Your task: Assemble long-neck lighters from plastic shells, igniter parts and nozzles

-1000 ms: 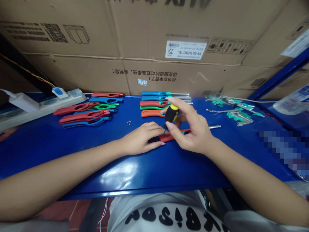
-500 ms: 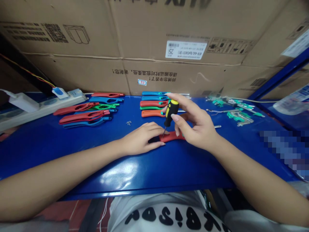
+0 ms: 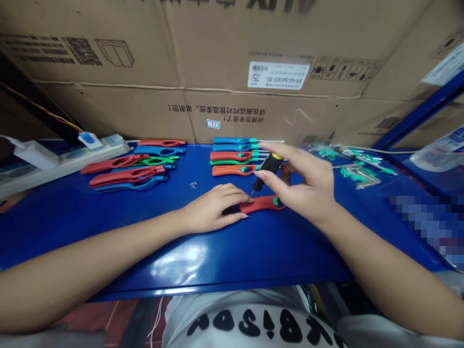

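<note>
My right hand (image 3: 302,186) grips a black and yellow screwdriver (image 3: 267,170) between thumb and fingers. The screwdriver leans to the right, its thin tip at the left end of a red gas lighter (image 3: 263,204). That lighter lies on the blue table, a green trigger showing in its opening; its right end is hidden behind my right hand. My left hand (image 3: 219,207) is closed on the lighter's left end, thumb and fingers on either side. A few small screws (image 3: 193,184) lie on the table beyond my left hand.
Several lighters with metal tubes (image 3: 232,155) lie in a row at the back. Coloured handle shells (image 3: 126,175) are at the left, near a white power strip (image 3: 108,145). Green and metal inner parts (image 3: 358,171) lie at the right. A cardboard box (image 3: 217,63) stands behind.
The screwdriver has tilted from nearly upright toward the right as my right hand shifted right. More of the red lighter now shows. My left hand stays in place.
</note>
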`<state>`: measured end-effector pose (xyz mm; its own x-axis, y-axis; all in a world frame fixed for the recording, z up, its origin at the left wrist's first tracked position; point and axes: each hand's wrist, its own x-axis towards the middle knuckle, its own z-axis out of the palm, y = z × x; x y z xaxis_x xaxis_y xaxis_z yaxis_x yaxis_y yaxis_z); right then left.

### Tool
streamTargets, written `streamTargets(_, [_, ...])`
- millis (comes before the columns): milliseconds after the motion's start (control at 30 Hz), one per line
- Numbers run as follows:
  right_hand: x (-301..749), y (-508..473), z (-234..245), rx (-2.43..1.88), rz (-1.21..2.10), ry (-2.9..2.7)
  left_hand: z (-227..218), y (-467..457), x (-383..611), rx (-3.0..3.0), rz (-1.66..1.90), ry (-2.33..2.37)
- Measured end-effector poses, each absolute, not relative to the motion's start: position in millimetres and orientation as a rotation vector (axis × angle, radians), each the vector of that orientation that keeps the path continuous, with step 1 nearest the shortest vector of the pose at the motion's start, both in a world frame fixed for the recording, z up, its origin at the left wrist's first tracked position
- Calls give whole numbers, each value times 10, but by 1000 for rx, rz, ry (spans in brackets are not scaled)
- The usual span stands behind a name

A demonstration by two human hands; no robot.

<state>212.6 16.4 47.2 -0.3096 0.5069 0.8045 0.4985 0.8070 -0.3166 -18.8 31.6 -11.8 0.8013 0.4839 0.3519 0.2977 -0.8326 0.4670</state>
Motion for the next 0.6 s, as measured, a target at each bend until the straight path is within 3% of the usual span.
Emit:
streamTargets(100, [2132, 167, 469, -703, -105, -1947, -126, 319, -191, 2603, 667, 585])
streamTargets(267, [2126, 166, 473, -720, 110, -1991, -119, 325, -190, 2592, 627, 582])
streamTargets(433, [2185, 189, 500, -640, -191, -1990, -115, 321, -188, 2593, 653, 576])
streamTargets(600, [2169, 173, 511, -712, 38, -2016, -117, 323, -190, 2593, 635, 579])
